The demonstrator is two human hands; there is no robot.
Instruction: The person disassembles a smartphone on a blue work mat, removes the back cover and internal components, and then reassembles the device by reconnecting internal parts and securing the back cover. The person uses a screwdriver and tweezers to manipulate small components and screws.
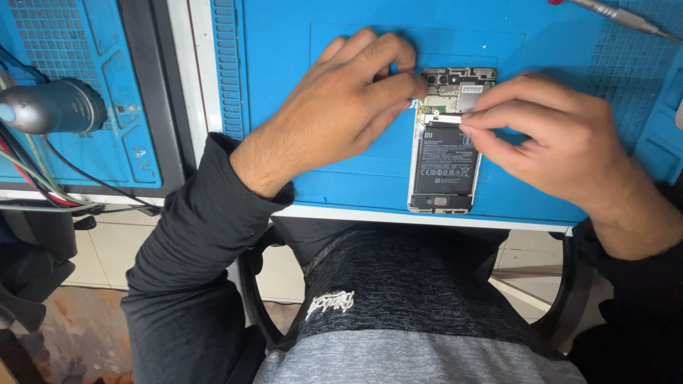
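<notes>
An opened smartphone [442, 171] lies face down on a blue work mat [284, 85], its black battery and upper circuit board exposed. My left hand [341, 107] rests at the phone's upper left, fingertips pinched at the edge of the board. My right hand [555, 142] sits on the right side, thumb and forefinger touching the board area just above the battery. Whether either hand pinches a small part is too small to tell. Both arms wear black sleeves.
A screwdriver [619, 16] lies at the top right of the mat. A second blue mat [78, 64] lies to the left, with a grey rounded tool [53, 107] and cables [43, 185] on it. The white table edge [370, 215] runs just below the phone.
</notes>
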